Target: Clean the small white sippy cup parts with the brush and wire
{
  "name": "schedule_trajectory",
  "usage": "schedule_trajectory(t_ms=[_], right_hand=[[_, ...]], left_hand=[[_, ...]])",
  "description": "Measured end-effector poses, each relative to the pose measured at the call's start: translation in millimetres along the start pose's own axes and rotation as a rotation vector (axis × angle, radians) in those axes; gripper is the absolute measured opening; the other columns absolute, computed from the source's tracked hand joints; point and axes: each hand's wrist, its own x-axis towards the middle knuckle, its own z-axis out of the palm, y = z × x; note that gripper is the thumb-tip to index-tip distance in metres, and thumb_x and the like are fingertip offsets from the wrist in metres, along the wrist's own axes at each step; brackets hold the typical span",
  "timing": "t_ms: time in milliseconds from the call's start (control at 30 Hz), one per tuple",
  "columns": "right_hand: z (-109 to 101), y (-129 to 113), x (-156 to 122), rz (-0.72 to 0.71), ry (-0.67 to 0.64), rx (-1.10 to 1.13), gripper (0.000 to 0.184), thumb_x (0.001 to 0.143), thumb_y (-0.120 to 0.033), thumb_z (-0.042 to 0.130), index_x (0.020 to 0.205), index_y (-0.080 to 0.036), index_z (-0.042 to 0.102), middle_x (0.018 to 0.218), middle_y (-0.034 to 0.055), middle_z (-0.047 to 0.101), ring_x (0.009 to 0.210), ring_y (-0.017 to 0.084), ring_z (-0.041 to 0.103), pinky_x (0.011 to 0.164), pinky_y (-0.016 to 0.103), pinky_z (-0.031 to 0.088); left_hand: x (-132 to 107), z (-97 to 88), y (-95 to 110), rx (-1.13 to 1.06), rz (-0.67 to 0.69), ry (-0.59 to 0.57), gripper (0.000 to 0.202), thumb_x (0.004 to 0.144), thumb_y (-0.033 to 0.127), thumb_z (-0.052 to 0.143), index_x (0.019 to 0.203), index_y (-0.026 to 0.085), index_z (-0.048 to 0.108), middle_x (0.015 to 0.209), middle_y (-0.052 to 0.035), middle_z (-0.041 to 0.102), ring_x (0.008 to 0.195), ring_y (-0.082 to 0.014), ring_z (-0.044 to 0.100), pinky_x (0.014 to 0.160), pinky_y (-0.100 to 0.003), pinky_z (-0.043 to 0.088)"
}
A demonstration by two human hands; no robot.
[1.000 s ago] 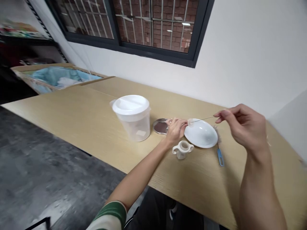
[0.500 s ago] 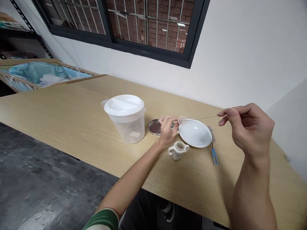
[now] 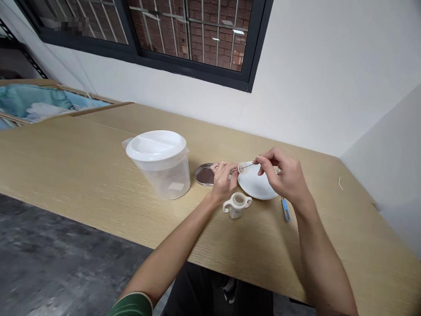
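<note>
My left hand [image 3: 222, 179] is closed on a small clear straw piece with a round disc end [image 3: 242, 166], held above the table between a metal lid and a white bowl. My right hand [image 3: 284, 179] pinches a thin wire brush [image 3: 250, 165], its tip pushed into the disc end. The white bowl [image 3: 255, 186] lies right under both hands. A small white two-handled cup [image 3: 237, 205] stands just in front of my left hand.
A clear plastic pitcher with a white lid [image 3: 159, 163] stands left of the hands. A round metal lid [image 3: 204, 174] lies flat beside it. A blue-handled brush [image 3: 285, 209] lies right of the bowl. A cardboard box with blue cloth [image 3: 49, 102] sits far left on the wooden table [image 3: 82, 166].
My right hand has moved left toward my left hand, pushing the thin wire further into the straw piece. The view has shifted slightly to the right.
</note>
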Motion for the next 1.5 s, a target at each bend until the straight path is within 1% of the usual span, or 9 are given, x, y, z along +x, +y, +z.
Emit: schedule_trajectory(t_ms=[200,333,567,767,900,1033,1167,1333,1500], right_hand=[[6.2,5.3,0.3,0.008,-0.021,0.029,0.014,0.1,-0.028,0.055,0.09,-0.019,0.059,0.085,0.0025,0.069,0.068,0.012,0.063,0.065,0.026,0.049],[8.7,4.3,1.2,0.013,-0.06,-0.009,0.017,0.1,-0.029,0.053,0.088,-0.019,0.058,0.078,0.0017,0.065,0.067,0.014,0.06,0.065,0.028,0.046],[18.8,10.7,1.5,0.007,-0.153,-0.074,0.018,0.1,-0.023,0.051,0.083,-0.019,0.055,0.079,0.0004,0.065,0.069,0.013,0.057,0.064,0.027,0.04],[7.1,14.1,2.5,-0.009,-0.019,-0.144,0.019,0.101,-0.029,0.051,0.087,-0.019,0.059,0.079,0.002,0.066,0.07,0.015,0.059,0.064,0.028,0.042],[-5.9,11.4,2.0,-0.036,0.055,-0.141,0.019,0.102,-0.03,0.052,0.089,-0.02,0.06,0.085,0.0022,0.069,0.069,0.014,0.062,0.061,0.028,0.044],[-21.4,-4.0,-1.6,-0.051,0.182,-0.094,0.014,0.1,-0.027,0.056,0.089,-0.02,0.061,0.085,0.001,0.069,0.068,0.012,0.063,0.063,0.027,0.05],[-36.0,-21.3,-6.9,-0.019,0.336,-0.04,0.013,0.099,-0.025,0.058,0.087,-0.02,0.057,0.087,0.0006,0.068,0.06,0.01,0.061,0.057,0.027,0.052],[-35.2,-21.4,-8.5,-0.015,0.339,-0.085,0.01,0.097,-0.022,0.06,0.088,-0.02,0.058,0.087,0.001,0.069,0.062,0.01,0.062,0.056,0.026,0.052],[-32.2,-18.1,-5.9,-0.049,0.385,-0.076,0.011,0.096,-0.02,0.061,0.086,-0.019,0.058,0.086,0.0018,0.069,0.06,0.01,0.06,0.055,0.026,0.052]], left_hand=[[1.7,-1.5,0.3,0.018,-0.001,0.014,0.006,0.1,0.019,0.052,0.098,0.02,0.058,0.085,-0.0027,0.067,0.081,-0.0191,0.061,0.081,-0.039,0.033],[0.8,-1.0,2.3,0.048,0.009,-0.003,0.009,0.102,0.023,0.052,0.097,0.02,0.059,0.085,-0.0035,0.067,0.08,-0.0191,0.062,0.079,-0.039,0.034],[1.6,-2.1,3.1,0.01,0.02,-0.013,0.003,0.099,0.018,0.055,0.098,0.019,0.058,0.086,-0.0018,0.066,0.079,-0.018,0.061,0.079,-0.038,0.034],[0.7,-2.7,-10.1,0.078,-0.005,-0.09,0.013,0.101,0.022,0.049,0.097,0.019,0.06,0.087,-0.0036,0.069,0.081,-0.0196,0.062,0.08,-0.04,0.031],[1.3,-2.5,-9.6,0.072,-0.014,-0.115,0.013,0.101,0.022,0.049,0.097,0.02,0.061,0.089,-0.0039,0.069,0.083,-0.0201,0.063,0.081,-0.041,0.031],[-0.1,-0.4,-10.6,0.052,-0.022,-0.1,0.01,0.098,0.016,0.052,0.098,0.02,0.061,0.09,-0.0033,0.069,0.083,-0.0205,0.062,0.081,-0.041,0.03],[-0.9,0.9,-16.4,0.083,-0.043,-0.061,0.009,0.098,0.016,0.052,0.098,0.019,0.06,0.088,-0.0031,0.068,0.081,-0.0207,0.061,0.079,-0.04,0.029],[4.0,-3.0,-16.3,0.066,-0.013,0.015,0.007,0.097,0.015,0.055,0.1,0.02,0.058,0.088,-0.0019,0.067,0.081,-0.0192,0.061,0.079,-0.038,0.031],[7.5,-6.1,-13.3,0.058,0.009,0.041,0.009,0.096,0.012,0.055,0.1,0.019,0.057,0.089,-0.0014,0.066,0.082,-0.0182,0.062,0.079,-0.037,0.032]])
